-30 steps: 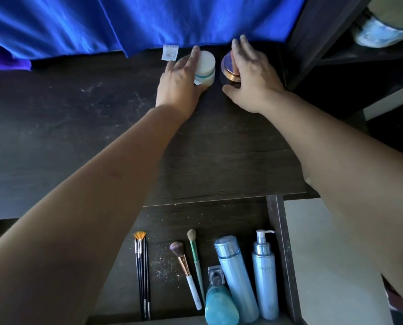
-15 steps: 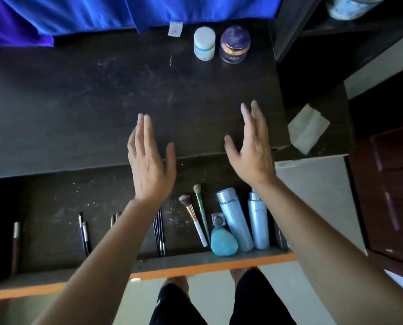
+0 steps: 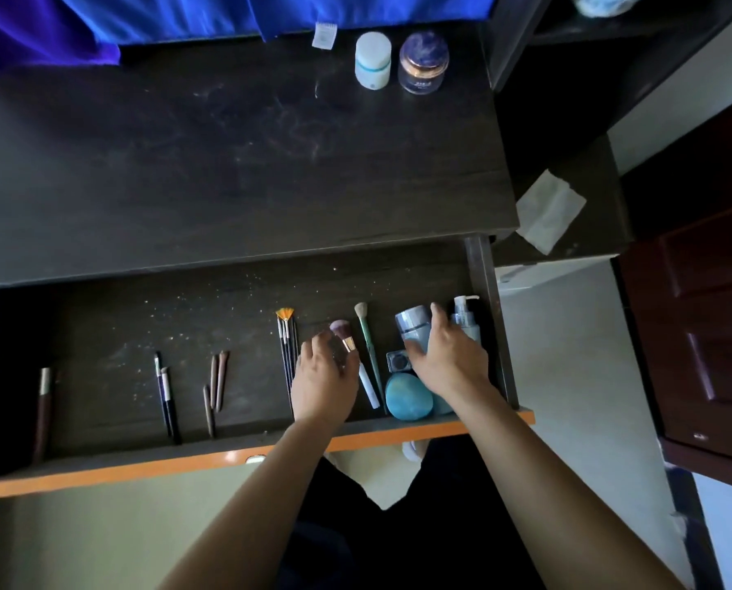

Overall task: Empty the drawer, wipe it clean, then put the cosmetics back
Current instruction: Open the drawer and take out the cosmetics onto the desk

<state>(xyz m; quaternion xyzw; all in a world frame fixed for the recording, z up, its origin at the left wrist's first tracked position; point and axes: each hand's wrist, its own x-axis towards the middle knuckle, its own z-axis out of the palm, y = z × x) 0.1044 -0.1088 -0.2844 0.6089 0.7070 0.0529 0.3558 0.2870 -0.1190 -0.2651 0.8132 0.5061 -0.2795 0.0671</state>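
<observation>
The open drawer (image 3: 100,317) holds brushes, pencils and bottles. Right hand (image 3: 449,359) wraps the canister (image 3: 415,325); left hand (image 3: 323,376), fingers curled, touches a brush (image 3: 347,340). Two jars (image 3: 372,59) stand far on the desk (image 3: 228,163).

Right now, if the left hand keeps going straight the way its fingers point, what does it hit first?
Most likely the powder brush: the left hand points away from the body into the drawer, its fingertips beside the brush's ferrule. Depth is unclear, so it may pass above it.

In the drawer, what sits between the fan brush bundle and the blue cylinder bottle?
Head view: the left hand over the pink-tipped brush, then the green-handled brush, between the fan brush bundle and the blue cylinder bottle.
</observation>
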